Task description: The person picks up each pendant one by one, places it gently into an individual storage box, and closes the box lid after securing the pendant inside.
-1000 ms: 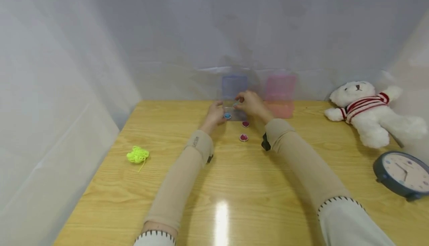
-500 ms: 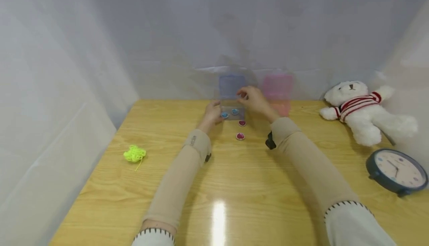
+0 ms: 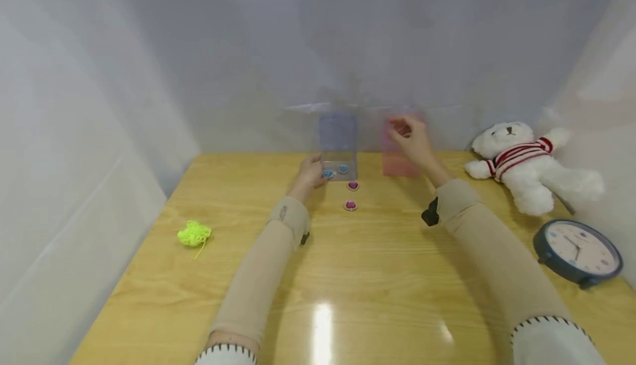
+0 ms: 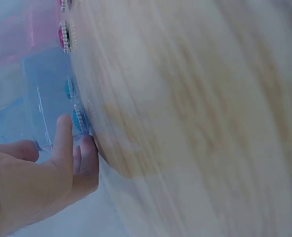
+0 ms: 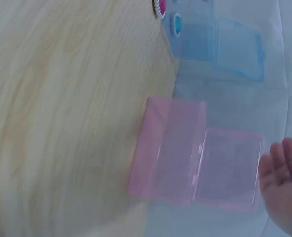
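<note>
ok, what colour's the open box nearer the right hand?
The box is translucent pink; clearest in the right wrist view.

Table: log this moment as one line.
left hand: touching blue box | right hand: near pink box | blue gems: inside blue box | pink gems: on table

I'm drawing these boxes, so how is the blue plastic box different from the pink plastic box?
The blue plastic box holds two blue gems; nothing shows inside the pink plastic box. The left hand grips the blue plastic box, while the right hand is near the pink plastic box's lid. Both are see-through with lids open.
</note>
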{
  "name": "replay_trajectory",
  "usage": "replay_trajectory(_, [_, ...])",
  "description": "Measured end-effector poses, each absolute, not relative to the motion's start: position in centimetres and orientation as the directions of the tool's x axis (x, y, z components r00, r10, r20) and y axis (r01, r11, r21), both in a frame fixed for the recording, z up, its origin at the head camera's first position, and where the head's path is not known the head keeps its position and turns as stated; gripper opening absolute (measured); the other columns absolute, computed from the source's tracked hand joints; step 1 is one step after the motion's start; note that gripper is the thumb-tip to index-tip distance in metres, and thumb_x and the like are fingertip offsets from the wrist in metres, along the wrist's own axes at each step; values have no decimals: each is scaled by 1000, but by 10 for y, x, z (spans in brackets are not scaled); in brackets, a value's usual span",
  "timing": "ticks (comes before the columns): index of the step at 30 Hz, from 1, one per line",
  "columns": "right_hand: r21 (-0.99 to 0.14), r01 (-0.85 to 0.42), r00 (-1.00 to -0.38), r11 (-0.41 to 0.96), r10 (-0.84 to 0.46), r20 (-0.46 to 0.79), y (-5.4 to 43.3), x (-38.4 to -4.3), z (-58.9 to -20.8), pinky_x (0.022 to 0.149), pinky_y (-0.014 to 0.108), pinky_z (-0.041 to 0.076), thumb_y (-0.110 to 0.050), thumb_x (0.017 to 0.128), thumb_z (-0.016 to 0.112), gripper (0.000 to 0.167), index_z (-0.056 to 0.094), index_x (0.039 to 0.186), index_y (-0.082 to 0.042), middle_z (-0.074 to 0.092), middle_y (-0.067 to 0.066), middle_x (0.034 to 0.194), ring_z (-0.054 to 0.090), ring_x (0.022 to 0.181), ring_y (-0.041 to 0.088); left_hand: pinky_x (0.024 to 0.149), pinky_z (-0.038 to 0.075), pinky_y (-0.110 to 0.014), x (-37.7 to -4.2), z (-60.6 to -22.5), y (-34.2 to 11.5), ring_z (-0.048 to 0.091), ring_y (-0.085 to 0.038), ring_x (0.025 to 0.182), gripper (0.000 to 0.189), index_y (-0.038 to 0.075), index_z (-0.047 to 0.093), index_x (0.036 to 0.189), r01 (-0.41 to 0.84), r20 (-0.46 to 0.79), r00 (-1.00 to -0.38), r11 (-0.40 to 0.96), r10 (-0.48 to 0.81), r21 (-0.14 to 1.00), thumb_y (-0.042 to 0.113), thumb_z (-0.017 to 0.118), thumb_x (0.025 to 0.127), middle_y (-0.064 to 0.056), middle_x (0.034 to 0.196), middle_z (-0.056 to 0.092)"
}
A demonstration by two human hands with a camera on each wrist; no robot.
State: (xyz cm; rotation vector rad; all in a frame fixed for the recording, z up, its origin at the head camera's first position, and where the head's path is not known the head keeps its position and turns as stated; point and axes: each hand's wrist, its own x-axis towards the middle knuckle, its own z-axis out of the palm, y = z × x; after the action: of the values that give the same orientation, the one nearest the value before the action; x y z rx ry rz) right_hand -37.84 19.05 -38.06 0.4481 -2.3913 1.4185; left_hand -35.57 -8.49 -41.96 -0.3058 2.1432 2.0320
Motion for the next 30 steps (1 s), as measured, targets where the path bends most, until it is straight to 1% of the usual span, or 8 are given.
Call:
replay_trajectory(3, [-779,-390,-908,490,-64,414,202,-374,-385,90,21,48,-8,103,65,34,64,134,6,64,28,127,57,101,16,118,52,-42,-355,-422,-87,59,-34,127,55,0,34,162,-270,-268,-963,53,-38,961,7,44,109,-26,152,53])
replay_trajectory(7, [-789,-318,-930,525,-13,367,216,-368,-392,105,44,50,-14,102,68,39,63,137,4,60,28,138,57,121,39,118,52,-44,-354,-424,-89,58,-37,131,53,-1,34,161,-267,-265,-963,71,-40,961,8,41,109,-27,152,52])
replay_trajectory(10, [-794,-266,-948,547,3,319,224,-366,-396,114,58,46,-18,102,69,45,61,142,1,52,29,148,50,135,49,119,51,-45,-353,-423,-90,56,-38,135,54,0,34,161,-244,-238,-970,129,-56,961,15,45,110,-26,154,50])
replay_trajectory(15, [-810,-226,-968,542,-29,250,233,-362,-400,122,63,41,-17,102,67,53,53,151,0,44,30,159,43,145,52,120,48,-49,-347,-416,-91,54,-38,137,57,1,44,152,-157,-126,-983,254,-133,954,23,59,101,-23,151,53])
replay_trajectory(18, [-831,-185,-982,525,-65,178,237,-359,-405,121,61,43,-20,104,65,58,47,156,-1,42,25,165,43,148,49,114,51,-50,-343,-412,-92,58,-38,128,52,-1,53,140,-94,-51,-989,327,-136,940,23,63,96,-23,141,59])
replay_trajectory(21, [-848,-156,-988,506,-89,128,239,-357,-413,115,58,49,-22,106,64,60,43,159,-1,39,24,167,46,147,47,104,56,-46,-338,-409,-92,60,-34,117,41,-1,57,133,-21,-3,-999,431,-42,902,22,61,98,-21,130,62])
replay_trajectory(25, [-865,-143,-990,481,-87,115,239,-360,-423,114,53,51,-20,106,64,60,43,158,0,39,25,166,47,147,47,93,57,-39,-329,-406,-89,61,-30,111,38,1,54,134,92,4,-986,520,168,849,23,61,104,-19,125,62])
replay_trajectory(30, [-884,-119,-992,452,-83,91,240,-361,-428,120,57,47,-18,107,62,58,43,158,1,35,24,169,41,151,50,99,59,-40,-321,-407,-80,65,-33,117,40,-3,58,136,283,-3,-898,584,439,761,19,66,103,-21,128,67])
